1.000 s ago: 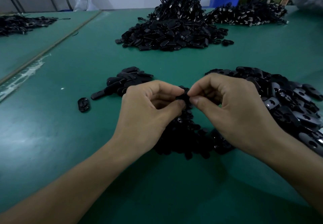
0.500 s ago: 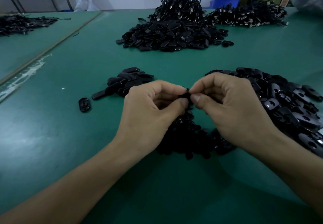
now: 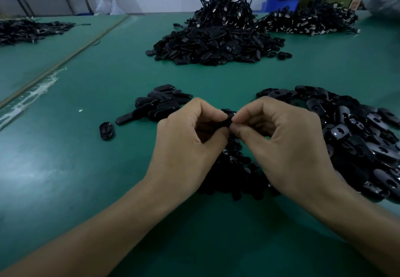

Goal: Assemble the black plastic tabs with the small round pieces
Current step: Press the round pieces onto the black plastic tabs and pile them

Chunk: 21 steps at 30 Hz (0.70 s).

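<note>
1. Above the green tabletop (image 3: 75, 179), our left hand (image 3: 188, 147) and right hand (image 3: 287, 147) meet, thumbs and fingers (image 3: 207, 108) pinching one small black part (image 3: 227, 119) between them.
2. Under our hands lies a heap of small round pieces (image 3: 236, 168).
3. We see black plastic tabs (image 3: 357, 138) heaped just to our right, and a smaller cluster (image 3: 160, 103) to the left.

Left hand (image 3: 188, 144) and right hand (image 3: 287, 147) are both knuckles-up with fingers curled, tips meeting at centre. Each pinches the same small black piece (image 3: 227, 121) between thumb and forefinger. Right thumb sits underneath, nail visible. Bare forearms come in from the lower corners, converging in a V.
</note>
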### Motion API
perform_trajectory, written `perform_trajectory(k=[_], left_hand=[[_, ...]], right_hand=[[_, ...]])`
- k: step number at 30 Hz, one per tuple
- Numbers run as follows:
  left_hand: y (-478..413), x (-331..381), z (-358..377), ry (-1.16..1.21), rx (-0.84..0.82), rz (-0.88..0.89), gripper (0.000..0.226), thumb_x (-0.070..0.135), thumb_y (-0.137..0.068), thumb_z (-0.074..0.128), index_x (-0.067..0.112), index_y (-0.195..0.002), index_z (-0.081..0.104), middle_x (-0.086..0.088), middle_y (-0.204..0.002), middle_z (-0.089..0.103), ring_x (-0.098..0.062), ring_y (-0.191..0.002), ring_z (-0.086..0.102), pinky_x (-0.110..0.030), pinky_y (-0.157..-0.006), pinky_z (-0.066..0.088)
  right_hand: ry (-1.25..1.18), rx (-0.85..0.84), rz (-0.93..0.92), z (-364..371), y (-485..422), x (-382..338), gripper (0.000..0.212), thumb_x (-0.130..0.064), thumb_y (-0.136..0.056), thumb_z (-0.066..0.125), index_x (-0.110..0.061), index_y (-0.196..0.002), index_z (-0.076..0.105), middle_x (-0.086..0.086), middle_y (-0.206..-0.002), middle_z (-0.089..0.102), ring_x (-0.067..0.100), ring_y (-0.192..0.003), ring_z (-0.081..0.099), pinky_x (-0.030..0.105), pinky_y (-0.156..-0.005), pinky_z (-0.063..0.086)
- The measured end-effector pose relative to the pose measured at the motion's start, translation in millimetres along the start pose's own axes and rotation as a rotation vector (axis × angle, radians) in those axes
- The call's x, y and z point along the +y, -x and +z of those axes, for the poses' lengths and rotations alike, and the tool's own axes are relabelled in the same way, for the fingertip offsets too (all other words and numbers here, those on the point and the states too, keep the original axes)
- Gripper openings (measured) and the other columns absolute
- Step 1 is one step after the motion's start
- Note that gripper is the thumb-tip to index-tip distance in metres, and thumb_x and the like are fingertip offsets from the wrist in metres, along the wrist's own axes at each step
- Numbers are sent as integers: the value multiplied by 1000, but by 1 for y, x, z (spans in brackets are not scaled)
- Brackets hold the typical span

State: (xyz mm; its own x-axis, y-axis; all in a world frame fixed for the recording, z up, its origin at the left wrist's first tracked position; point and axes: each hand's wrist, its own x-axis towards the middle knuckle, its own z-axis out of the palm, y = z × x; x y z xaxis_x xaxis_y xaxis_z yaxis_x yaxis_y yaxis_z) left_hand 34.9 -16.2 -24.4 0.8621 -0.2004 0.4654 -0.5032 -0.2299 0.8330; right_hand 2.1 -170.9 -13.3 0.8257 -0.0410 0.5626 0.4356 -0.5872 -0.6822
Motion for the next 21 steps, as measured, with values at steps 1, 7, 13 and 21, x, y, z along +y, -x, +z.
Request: perform_trajectory(k=[1, 7, 13, 21], left_hand=[[0, 0, -1, -18, 2, 16, 25, 11, -82, 76, 33, -87, 65, 15, -83, 74, -3, -75, 72, -17, -66, 55], [1, 0, -1, -95, -11, 47, 26, 1, -83, 76, 24, -92, 70, 15, -82, 74, 0, -75, 71, -13, -67, 53], [1, 2, -1, -148, -36, 61, 23, 0, -82, 76, 20, -92, 72, 15, -78, 72, 1, -72, 70, -10, -65, 51], [-1, -2, -5, -181, -29, 12, 15, 11, -83, 78, 23, -89, 70, 13, -77, 72, -1, -73, 69, -17, -65, 55]], right_hand=[[24, 0, -17, 0, 0, -1, 21, -5, -85, 75, -25, -85, 69, -17, -72, 67, 2, -75, 67, 15, -66, 54], [120, -43, -40, -1, 1, 0, 20, -4, -87, 71, -23, -88, 64, -16, -73, 63, 5, -75, 63, 24, -66, 51], [190, -118, -89, -3, 0, 1, 18, -6, -89, 68, -21, -90, 59, -11, -72, 62, 9, -73, 60, 30, -64, 47], [171, -126, -71, -2, 3, 1, 21, -7, -90, 68, -27, -87, 60, -10, -74, 67, 7, -71, 65, 28, -61, 52]])
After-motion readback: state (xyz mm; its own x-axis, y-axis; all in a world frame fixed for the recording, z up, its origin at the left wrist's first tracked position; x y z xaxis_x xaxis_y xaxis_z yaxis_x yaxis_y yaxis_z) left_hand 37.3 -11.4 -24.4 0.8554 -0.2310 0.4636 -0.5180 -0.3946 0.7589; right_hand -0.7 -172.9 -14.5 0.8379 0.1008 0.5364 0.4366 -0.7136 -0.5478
